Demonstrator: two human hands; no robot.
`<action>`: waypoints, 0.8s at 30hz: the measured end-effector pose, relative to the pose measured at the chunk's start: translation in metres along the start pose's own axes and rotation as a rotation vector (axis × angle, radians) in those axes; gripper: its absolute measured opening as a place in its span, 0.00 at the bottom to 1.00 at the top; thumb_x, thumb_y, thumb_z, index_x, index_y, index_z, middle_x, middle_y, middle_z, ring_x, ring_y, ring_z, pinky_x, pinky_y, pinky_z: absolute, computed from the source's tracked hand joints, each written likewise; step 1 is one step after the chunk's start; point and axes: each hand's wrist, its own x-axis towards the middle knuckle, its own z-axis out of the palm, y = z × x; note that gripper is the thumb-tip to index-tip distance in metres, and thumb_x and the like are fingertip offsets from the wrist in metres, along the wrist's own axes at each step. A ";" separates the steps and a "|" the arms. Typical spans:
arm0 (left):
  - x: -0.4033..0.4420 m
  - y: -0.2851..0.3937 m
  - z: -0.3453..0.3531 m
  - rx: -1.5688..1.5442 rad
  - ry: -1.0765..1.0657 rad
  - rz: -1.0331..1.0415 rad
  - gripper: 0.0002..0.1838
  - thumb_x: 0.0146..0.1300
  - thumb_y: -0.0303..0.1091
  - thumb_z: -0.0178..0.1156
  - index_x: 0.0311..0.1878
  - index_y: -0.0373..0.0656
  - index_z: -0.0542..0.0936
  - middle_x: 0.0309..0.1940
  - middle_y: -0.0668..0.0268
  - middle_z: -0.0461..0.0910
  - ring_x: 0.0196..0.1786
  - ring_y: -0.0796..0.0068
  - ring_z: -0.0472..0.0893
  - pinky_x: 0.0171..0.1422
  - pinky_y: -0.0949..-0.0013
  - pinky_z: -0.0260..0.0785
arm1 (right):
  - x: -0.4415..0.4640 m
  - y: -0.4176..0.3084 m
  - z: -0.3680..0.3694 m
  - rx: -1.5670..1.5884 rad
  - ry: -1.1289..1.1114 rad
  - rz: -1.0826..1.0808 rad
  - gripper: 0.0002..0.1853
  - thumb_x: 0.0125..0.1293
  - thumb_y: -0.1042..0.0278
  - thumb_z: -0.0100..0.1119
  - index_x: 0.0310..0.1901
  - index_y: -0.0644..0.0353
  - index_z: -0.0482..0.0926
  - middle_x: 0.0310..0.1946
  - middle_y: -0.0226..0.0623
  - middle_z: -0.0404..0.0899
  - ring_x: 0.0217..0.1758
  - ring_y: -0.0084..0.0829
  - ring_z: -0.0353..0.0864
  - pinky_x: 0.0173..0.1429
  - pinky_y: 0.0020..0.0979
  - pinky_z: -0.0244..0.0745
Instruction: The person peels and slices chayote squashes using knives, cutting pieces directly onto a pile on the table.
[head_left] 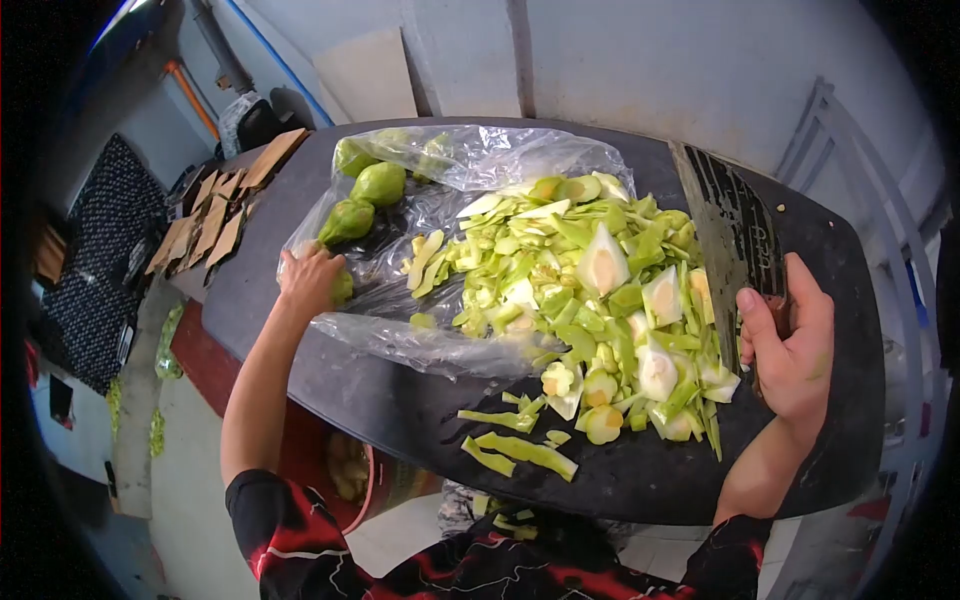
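Note:
My left hand [312, 278] is at the left end of a clear plastic bag [400, 343] spread on the dark table, its fingers closed around a green chayote [343, 288] that is mostly hidden. Just beyond it lie several whole chayotes [380, 184] on the plastic. On the right, my right hand [797, 350] grips the handle of a wide cleaver [735, 225]; wet streaks mark its dark blade. The blade stands along the right edge of a large heap of green chayote peelings and pieces [570, 270]. Pale cut chunks [603, 262] rest on top of the heap.
Loose peel strips [525, 452] lie near the front edge of the table [840, 430]. Below the left side stands a red bucket [372, 490] with pale contents. Cardboard pieces [222, 215] are at the far left, and a grey metal rail [870, 180] runs along the right.

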 end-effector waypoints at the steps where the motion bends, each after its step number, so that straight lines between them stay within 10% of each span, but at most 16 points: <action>1: 0.006 -0.001 0.000 -0.023 -0.095 -0.028 0.35 0.36 0.40 0.79 0.53 0.57 0.79 0.48 0.71 0.80 0.61 0.69 0.75 0.58 0.41 0.65 | 0.000 0.000 0.000 -0.002 -0.012 0.000 0.14 0.69 0.73 0.61 0.29 0.62 0.65 0.14 0.27 0.70 0.16 0.12 0.67 0.21 0.22 0.58; 6: 0.000 -0.002 -0.032 -0.197 -0.123 -0.036 0.36 0.32 0.43 0.81 0.51 0.55 0.81 0.45 0.67 0.83 0.56 0.63 0.79 0.61 0.45 0.67 | 0.001 0.001 -0.004 -0.014 -0.016 -0.004 0.14 0.68 0.73 0.61 0.29 0.62 0.65 0.14 0.29 0.69 0.16 0.13 0.67 0.21 0.24 0.57; 14: 0.008 0.009 -0.069 -1.717 0.245 0.037 0.47 0.32 0.42 0.87 0.58 0.32 0.79 0.45 0.60 0.84 0.53 0.72 0.82 0.60 0.68 0.73 | -0.001 0.001 0.007 -0.149 -0.042 -0.077 0.13 0.64 0.74 0.65 0.29 0.63 0.67 0.16 0.35 0.70 0.18 0.18 0.69 0.24 0.28 0.60; 18: 0.028 0.045 -0.110 -2.243 0.508 0.291 0.51 0.45 0.55 0.81 0.68 0.38 0.69 0.54 0.55 0.80 0.55 0.63 0.82 0.63 0.57 0.74 | -0.005 -0.012 0.022 -0.239 -0.079 -0.224 0.10 0.61 0.73 0.67 0.33 0.64 0.73 0.16 0.36 0.72 0.16 0.27 0.74 0.24 0.30 0.66; 20: 0.043 0.084 -0.091 -2.852 0.258 0.101 0.50 0.54 0.66 0.70 0.71 0.41 0.65 0.56 0.52 0.78 0.55 0.56 0.81 0.62 0.48 0.75 | -0.009 -0.010 0.040 -0.245 -0.053 -0.261 0.10 0.61 0.73 0.67 0.34 0.62 0.73 0.16 0.37 0.73 0.16 0.32 0.77 0.23 0.32 0.68; 24: 0.040 0.175 -0.071 -2.900 0.033 0.173 0.41 0.56 0.57 0.70 0.66 0.40 0.69 0.50 0.53 0.79 0.51 0.55 0.81 0.55 0.48 0.78 | -0.010 0.014 0.067 -0.479 -0.028 -0.613 0.10 0.56 0.76 0.64 0.34 0.60 0.71 0.21 0.38 0.76 0.21 0.35 0.82 0.24 0.36 0.76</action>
